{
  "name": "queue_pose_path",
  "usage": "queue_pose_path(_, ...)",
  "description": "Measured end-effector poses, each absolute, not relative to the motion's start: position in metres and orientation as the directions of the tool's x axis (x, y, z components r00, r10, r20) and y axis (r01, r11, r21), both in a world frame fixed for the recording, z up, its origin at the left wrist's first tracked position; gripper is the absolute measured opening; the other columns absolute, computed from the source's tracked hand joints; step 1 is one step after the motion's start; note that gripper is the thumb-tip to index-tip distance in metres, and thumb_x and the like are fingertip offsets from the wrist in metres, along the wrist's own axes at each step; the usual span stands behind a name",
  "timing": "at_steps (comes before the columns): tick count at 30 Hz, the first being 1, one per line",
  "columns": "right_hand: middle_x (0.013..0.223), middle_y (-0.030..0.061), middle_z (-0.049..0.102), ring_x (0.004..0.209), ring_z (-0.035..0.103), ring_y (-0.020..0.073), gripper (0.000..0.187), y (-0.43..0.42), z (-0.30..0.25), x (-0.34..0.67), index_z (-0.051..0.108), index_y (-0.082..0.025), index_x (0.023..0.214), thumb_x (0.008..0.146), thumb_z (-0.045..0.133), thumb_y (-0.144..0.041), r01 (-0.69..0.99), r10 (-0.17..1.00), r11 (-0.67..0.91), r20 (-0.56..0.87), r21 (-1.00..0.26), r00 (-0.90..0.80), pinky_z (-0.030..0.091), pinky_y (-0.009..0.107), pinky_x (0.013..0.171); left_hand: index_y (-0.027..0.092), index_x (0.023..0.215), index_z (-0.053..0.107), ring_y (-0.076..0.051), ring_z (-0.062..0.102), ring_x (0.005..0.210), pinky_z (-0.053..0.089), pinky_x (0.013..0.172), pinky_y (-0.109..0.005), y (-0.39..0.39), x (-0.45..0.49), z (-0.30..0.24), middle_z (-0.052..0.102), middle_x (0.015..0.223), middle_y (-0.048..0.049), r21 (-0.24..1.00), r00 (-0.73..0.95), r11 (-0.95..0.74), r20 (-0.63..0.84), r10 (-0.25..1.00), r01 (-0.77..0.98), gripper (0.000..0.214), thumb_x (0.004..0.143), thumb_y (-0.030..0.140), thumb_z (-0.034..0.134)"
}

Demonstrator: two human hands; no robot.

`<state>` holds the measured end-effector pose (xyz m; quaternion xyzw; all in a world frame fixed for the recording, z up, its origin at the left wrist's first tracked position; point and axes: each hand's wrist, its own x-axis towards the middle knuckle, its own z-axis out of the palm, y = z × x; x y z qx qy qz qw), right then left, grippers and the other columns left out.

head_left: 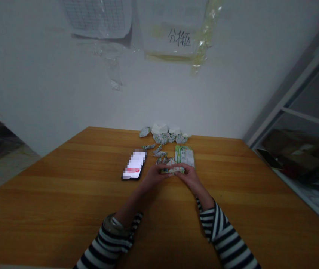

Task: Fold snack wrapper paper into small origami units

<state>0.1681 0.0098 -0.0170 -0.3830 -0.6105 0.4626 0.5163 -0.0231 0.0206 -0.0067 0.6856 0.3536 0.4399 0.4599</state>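
Between both hands, just above the wooden table (92,209), is a small flat printed piece (173,170), whitish with green and coloured marks, perhaps a wrapper. My left hand (155,175) pinches its left end, and my right hand (189,175) grips the right end. The fingers cover part of it, so its exact kind is unclear. Right behind the hands lie several small crumpled printed papers (159,153). A green and white printed packet (186,155) lies flat beyond my right hand.
A phone (134,164) with a lit, blurred screen lies left of my hands. Crumpled white and printed papers (162,135) are heaped at the table's back edge, by the wall (153,101). On the right, a glass-fronted cabinet (310,123) stands beside the table.
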Motion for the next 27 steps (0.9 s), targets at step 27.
queue_pose_path(27, 0.078, 0.0049, 0.076, 0.071, 0.067, 0.0193, 0.021, 0.015, -0.024, 0.167, 0.076, -0.020, 0.079, 0.062, 0.078, -0.031, -0.058, 0.973, 0.226, 0.227, -0.972, -0.024, 0.049, 0.030, 0.069, 0.015, 0.094, 0.078, -0.023, 0.068, 0.084, 0.051, 0.077, -0.032, 0.017, -0.018, -0.010, 0.076, 0.092, -0.0110, 0.949, 0.266, -0.292, 0.254, 0.930, 0.115, 0.031, 0.073, 0.037, 0.075)
